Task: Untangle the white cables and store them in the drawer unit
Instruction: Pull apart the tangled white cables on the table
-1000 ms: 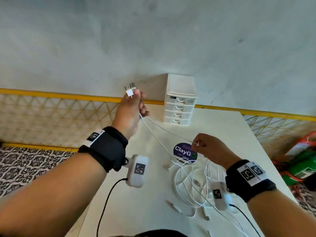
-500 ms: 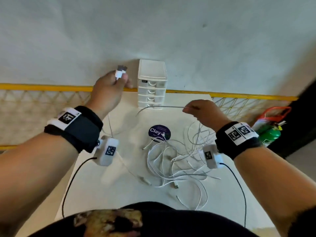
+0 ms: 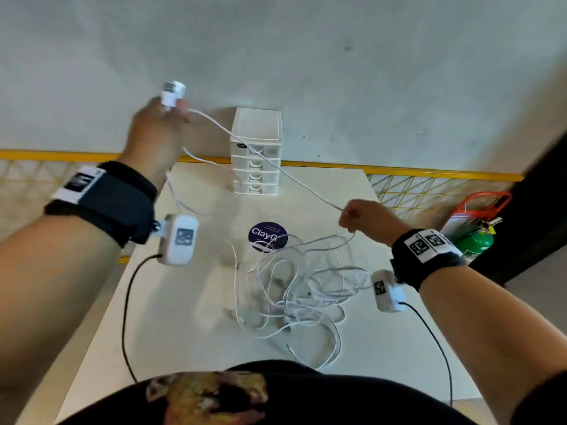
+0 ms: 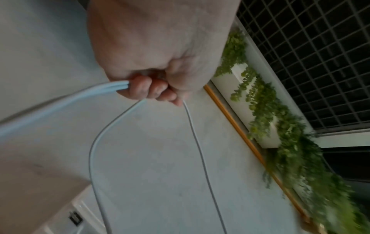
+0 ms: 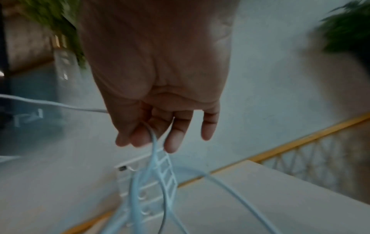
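Head view: left hand (image 3: pixel 156 130) raised in front of the pale wall, fingers curled round a thin white cable (image 3: pixel 276 167) just below its white plug with metal tip (image 3: pixel 172 92), which sticks up above the fist. Cable runs taut down and to the right, across the front of the small white plastic four-drawer unit (image 3: pixel 256 151), to the right hand (image 3: pixel 365 217), which pinches it above the white table (image 3: pixel 171 302). All drawers look shut. Drawer unit stands at the table's far edge, against the wall. Below the right hand, a loose tangle of white cables (image 3: pixel 294 289) lies on the table, partly over a round dark blue sticker (image 3: pixel 267 236). Green cylinder with a red frame (image 3: pixel 475 237) stands on the floor at right.

Left wrist view: shows what the head view hides, the underside of the left hand (image 4: pixel 156 52). Fingers (image 4: pixel 152 88) closed tight on the cable (image 4: pixel 196 142); strands leave the fist at left and below. Corner of the drawer unit (image 4: pixel 66 218) at bottom left. Green hanging plants (image 4: pixel 280 126) along a dark grid panel, unseen from the head.

Right wrist view: blurred. Right hand (image 5: pixel 158 79) with thumb and forefinger pinching the cable (image 5: pixel 154 147); other fingers (image 5: pixel 208 126) hang straighter. Loops drop in front of the drawer unit (image 5: pixel 144 197).
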Motion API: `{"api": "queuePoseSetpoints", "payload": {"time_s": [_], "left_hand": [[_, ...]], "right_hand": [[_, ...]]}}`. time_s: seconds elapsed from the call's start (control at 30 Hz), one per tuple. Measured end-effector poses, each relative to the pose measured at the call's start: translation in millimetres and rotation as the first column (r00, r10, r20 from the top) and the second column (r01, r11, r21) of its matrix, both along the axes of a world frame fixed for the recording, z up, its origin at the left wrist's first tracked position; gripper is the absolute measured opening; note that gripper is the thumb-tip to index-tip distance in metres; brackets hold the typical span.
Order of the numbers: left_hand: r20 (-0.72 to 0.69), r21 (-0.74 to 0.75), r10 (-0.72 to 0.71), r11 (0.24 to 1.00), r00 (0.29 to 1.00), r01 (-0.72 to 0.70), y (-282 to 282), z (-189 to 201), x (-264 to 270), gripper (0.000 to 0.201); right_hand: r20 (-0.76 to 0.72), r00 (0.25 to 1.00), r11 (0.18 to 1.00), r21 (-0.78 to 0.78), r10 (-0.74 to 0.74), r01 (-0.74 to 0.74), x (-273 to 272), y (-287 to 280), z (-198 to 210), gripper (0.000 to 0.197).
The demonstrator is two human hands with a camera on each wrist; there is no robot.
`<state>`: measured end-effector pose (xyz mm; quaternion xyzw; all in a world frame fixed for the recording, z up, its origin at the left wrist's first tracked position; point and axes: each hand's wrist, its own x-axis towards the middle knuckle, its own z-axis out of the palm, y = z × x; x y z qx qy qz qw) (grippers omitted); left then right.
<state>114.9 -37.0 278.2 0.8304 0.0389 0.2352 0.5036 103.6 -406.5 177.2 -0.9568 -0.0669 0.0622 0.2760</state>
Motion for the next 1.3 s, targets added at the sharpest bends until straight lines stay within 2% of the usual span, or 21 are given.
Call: {"api": "queuePoseSetpoints", "payload": {"time_s": [0.07,0.13,0.23,0.3,0.37,0.47,0.57,0.6,0.67,0.77,0.83,0.9,0.97,1.03,1.1,1.13,1.2,1.3], "left_hand": [[-0.024,-0.052,0.171,0.984,0.985,-0.172,22,8,2,0.023],[-0.035,-0.106,0.25,0.962,0.968,-0.252,36,6,3,0.028],[-0.037,0.067,0.232,0.971,0.972,-0.229,34,-8,0,0.026],[-0.022,0.255,0.201,0.948,0.979,-0.189,15,-16,-4,0.032],[0.002,0.361,0.13,0.924,0.992,-0.122,-23,-13,-15,0.034],[0.003,0.369,-0.127,0.922,0.992,0.117,-89,-11,-33,0.032],[-0.204,0.393,-0.371,0.816,0.906,0.423,-140,-16,-45,0.033],[-0.273,0.384,-0.395,0.791,0.877,0.476,-149,-18,-47,0.033],[-0.296,0.318,-0.42,0.804,0.858,0.504,-154,-18,-47,0.031],[-0.147,0.22,-0.345,0.902,0.927,0.371,-139,-3,-43,0.027],[0.028,0.025,-0.233,0.972,0.972,0.232,-119,15,-34,0.028],[0.167,-0.202,-0.086,0.972,0.982,0.119,-96,34,-25,0.027],[0.192,-0.279,0.024,0.96,0.981,0.031,-77,45,-22,0.027],[0.179,-0.223,0.078,0.974,0.981,-0.037,-66,38,-20,0.027],[0.139,-0.142,0.085,0.988,0.987,-0.065,-59,20,-19,0.026],[0.109,-0.057,0.087,0.995,0.99,-0.081,-57,10,-18,0.026],[0.097,0.175,0.086,0.979,0.992,-0.102,-57,-4,-21,0.028],[0.154,0.331,-0.026,0.943,0.988,-0.027,-79,-10,-35,0.024]], "right_hand": [[-0.057,0.997,0.996,-0.08,-0.042,0.037,0,-25,-17,0.013],[-0.073,0.994,0.995,-0.072,-0.077,0.071,-1,-39,-26,0.011],[0.008,0.995,0.995,0.004,-0.101,0.101,-3,-39,-21,0.009],[0.043,0.996,0.991,0.111,-0.074,0.069,-7,-26,-4,0.011],[0.059,0.998,0.979,0.202,-0.021,0.009,-11,-7,18,0.014],[0.118,0.991,0.982,0.171,0.058,-0.078,-17,23,50,0.008],[0.199,0.978,0.975,0.196,0.067,-0.106,-22,43,74,0.01],[0.228,0.972,0.97,0.217,0.055,-0.106,-23,47,79,0.011],[0.236,0.97,0.959,0.256,0.061,-0.123,-27,49,83,0.012],[0.139,0.98,0.963,0.208,0.142,-0.169,-32,38,68,0.006],[0.064,0.988,0.985,0.089,0.141,-0.146,-31,22,41,0.006],[0.007,0.997,0.997,-0.022,0.079,-0.079,-31,1,14,0.015],[-0.046,0.999,0.999,-0.036,0.012,-0.014,-33,-16,-3,0.014],[-0.049,0.999,1.0,-0.021,-0.005,0.004,-34,-22,-7,0.014],[0.002,0.999,0.998,-0.043,0.034,-0.034,-34,-19,-1,0.025],[0.03,0.998,0.998,-0.04,0.047,-0.046,-34,-15,4,0.027],[0.068,0.995,0.998,-0.014,0.068,-0.067,-35,-6,16,0.018],[0.126,0.986,0.994,-0.026,0.11,-0.108,-36,10,35,0.014]]}}
